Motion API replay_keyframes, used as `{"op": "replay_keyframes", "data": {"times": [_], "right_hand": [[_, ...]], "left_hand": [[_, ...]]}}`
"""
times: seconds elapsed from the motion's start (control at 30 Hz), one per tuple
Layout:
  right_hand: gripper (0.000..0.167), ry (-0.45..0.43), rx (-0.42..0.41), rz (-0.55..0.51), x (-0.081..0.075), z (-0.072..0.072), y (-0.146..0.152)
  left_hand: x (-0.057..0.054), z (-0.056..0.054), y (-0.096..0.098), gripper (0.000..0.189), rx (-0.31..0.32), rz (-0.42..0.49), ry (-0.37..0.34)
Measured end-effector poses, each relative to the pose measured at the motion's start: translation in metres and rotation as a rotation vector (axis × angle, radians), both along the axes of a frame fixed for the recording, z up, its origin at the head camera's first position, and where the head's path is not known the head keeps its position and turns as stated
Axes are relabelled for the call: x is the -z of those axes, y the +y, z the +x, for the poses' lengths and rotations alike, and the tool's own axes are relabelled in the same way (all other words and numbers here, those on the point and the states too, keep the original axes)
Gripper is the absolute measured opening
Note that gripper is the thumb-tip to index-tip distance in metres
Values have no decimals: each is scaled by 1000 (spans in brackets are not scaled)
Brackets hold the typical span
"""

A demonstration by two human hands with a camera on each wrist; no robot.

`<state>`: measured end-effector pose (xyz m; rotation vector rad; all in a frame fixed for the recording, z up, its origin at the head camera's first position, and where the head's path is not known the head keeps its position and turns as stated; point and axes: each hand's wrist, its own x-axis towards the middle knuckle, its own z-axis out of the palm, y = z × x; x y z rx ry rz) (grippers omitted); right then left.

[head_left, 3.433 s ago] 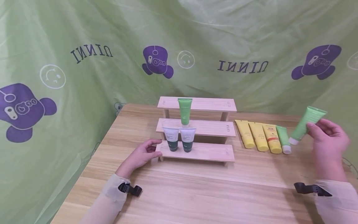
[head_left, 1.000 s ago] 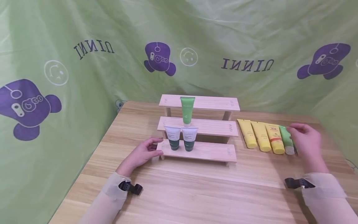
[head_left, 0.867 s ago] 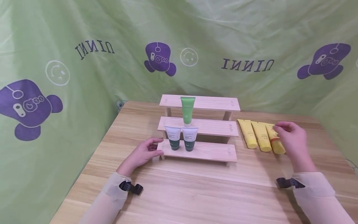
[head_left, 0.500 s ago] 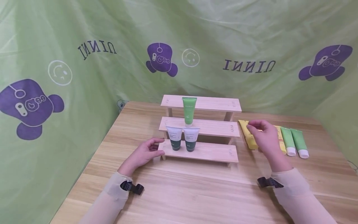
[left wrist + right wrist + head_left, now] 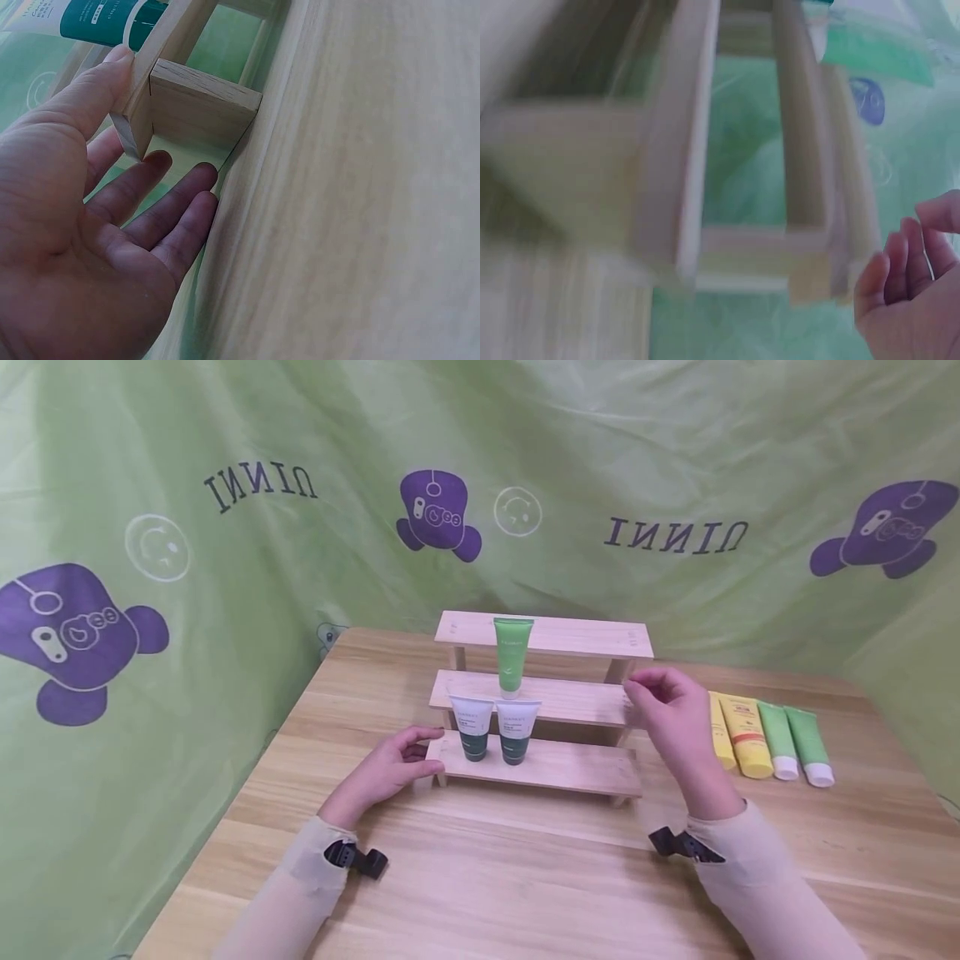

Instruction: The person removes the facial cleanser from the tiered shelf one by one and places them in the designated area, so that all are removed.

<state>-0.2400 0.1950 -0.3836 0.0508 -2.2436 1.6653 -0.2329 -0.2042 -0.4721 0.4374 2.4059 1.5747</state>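
Observation:
A three-tier wooden display stand stands mid-table. My left hand holds the left end of its lowest tier; in the left wrist view the thumb presses the board's edge and the index finger lies behind it. Two white-and-dark-green squeeze tubes stand cap-down on that tier. Upright on the middle tier is a light green squeeze tube. My right hand hovers beside the stand's right end, fingers loosely bent and holding nothing. The right wrist view is blurred but shows a gap between thumb and fingers.
Right of the right hand, yellow tubes and two green tubes with white caps lie in a row on the wooden table. The hand hides part of the row. A green printed curtain hangs behind.
The right hand held a green tube at first; that tube now lies at the row's right end. The emptied hand has swept left across the row to the stand. My left hand stays put.

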Motion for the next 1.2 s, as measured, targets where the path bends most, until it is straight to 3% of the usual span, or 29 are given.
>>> {"op": "replay_keyframes", "data": {"times": [0.17,0.43,0.87,1.2], "right_hand": [[20,69,-132,-84,-10,-2,-28],[20,70,-231,-100,-17,-8,-61],[26,59,-289,-130,-22,-24,-88],[32,76,-301,-234,-24,-36,-103]], "left_hand": [[-2,1,-1,58,7,9,-4],[-37,15,10,54,18,-9,-21],[-32,14,10,52,12,26,-33],[-34,15,12,52,10,25,-27]]}}
